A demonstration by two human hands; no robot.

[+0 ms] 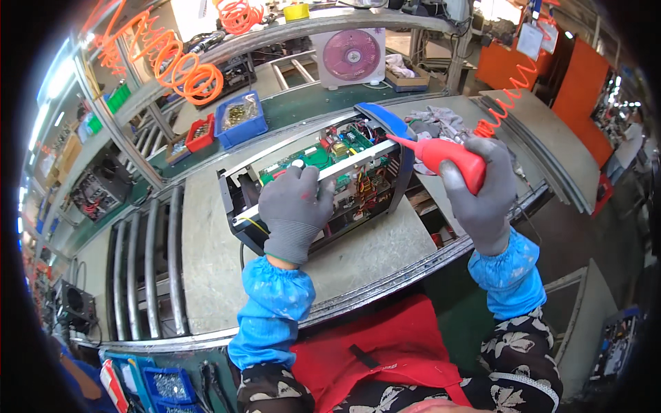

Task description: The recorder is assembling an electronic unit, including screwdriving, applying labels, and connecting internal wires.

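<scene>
An open machine casing (pixel 244 237) with a blue front panel (pixel 387 120) lies on the workbench, its green circuit board (pixel 313 156) and wiring exposed. My left hand (pixel 292 206), in a grey glove, is closed over the casing's near metal rail (pixel 354 164); some fingertips are hidden. In my gloved right hand (pixel 485 196) is a red squeeze bottle (pixel 451 160) with a long tapered nozzle. Its nozzle tip points left, close to the blue panel and the rail's right end. Whether it touches them I cannot tell.
Left of the casing run several metal rollers (pixel 151 268). Behind it stand a blue bin of small parts (pixel 240 120), a red bin (pixel 200 133) and a pink-faced fan (pixel 352 57). Rags (pixel 441 122) lie at the right. Orange coiled hoses (pixel 200 79) hang overhead.
</scene>
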